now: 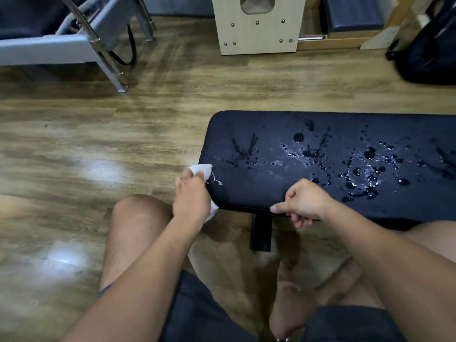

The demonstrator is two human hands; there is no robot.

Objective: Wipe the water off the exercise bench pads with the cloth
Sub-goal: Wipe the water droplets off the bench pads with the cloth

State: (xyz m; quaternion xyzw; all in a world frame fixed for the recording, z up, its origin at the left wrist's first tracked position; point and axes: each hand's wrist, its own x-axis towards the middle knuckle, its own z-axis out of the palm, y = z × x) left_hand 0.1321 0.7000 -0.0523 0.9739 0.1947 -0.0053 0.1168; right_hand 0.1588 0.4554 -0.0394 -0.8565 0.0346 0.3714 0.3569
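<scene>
A dark navy bench pad (259, 191) stretches from the middle of the view to the right edge. Water drops and puddles (355, 164) cover its centre and right part. My left hand (191, 198) is shut on a white cloth (202, 170) and presses it against the pad's left end, near the front corner. My right hand (304, 202) grips the pad's front edge, thumb on the rim and fingers curled underneath.
The bench's black leg (261, 232) stands under the front edge. My bare knees and feet are below it on the wood floor (98, 144). A grey metal frame (74, 43) stands at the back left, a wooden box (257, 25) at the back centre, a black bag (429, 50) at the back right.
</scene>
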